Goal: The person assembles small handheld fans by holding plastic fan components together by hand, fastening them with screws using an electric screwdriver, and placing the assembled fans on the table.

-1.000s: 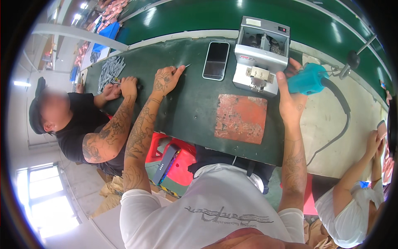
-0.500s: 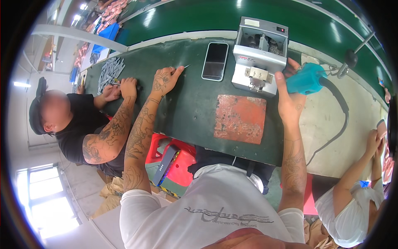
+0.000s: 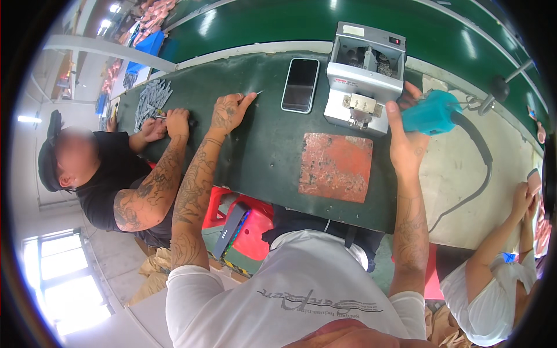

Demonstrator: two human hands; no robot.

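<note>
In the head view we see a dark green worktop [image 3: 249,156], with a pale sheet [image 3: 505,151] to its right and a wide green surface [image 3: 261,23] beyond. A worn red mat [image 3: 335,167] lies nearest us, below a phone [image 3: 300,85] and a silver machine [image 3: 364,84]. Leftward, a co-worker [image 3: 93,182] in black sits by a pile of grey pieces [image 3: 152,98]; a window [image 3: 67,281] glows behind.

Our left hand [image 3: 228,112] pinches a thin, pointed piece [image 3: 260,91] above the worktop, left of the phone. Our right hand [image 3: 406,147] grips the teal power tool [image 3: 434,112] just beside the machine.

Compared with half a second ago, both hands keep these holds; the dark knob [image 3: 498,89] above the tool sits slightly farther right and lower.
</note>
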